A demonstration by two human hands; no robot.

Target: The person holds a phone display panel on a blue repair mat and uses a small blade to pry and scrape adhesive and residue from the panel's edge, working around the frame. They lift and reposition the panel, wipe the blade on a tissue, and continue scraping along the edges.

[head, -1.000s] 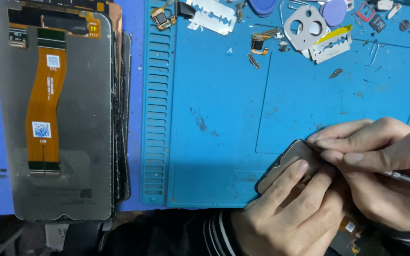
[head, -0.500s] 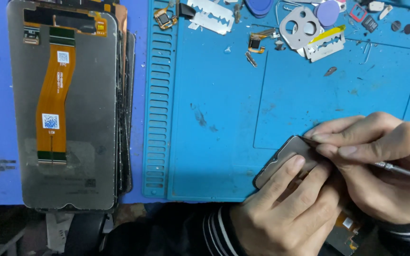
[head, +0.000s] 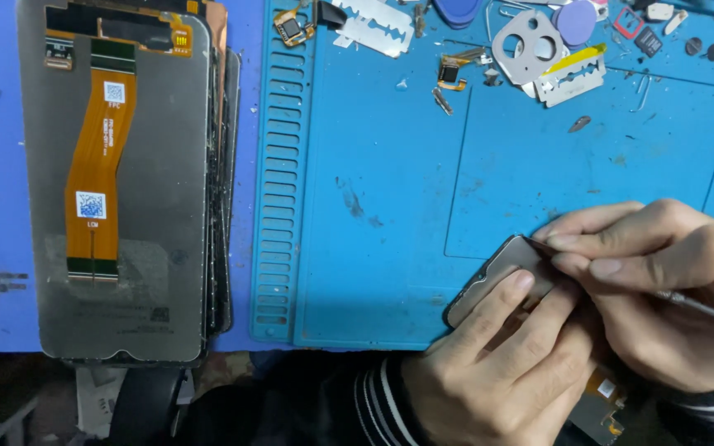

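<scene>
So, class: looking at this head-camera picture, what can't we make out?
- Tool tip, head view: hidden under the right hand.
- Phone panel, head view: mostly covered by the left hand.
- Small parts, head view: too small to identify; some cut by the top edge.

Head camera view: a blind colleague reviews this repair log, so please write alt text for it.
A left hand pins a grey phone display panel on a blue silicone repair mat while the right hand works a thin metal tool at its edge. A stack of grey screen panels with an orange flex cable lies left; small parts sit along the top.
</scene>
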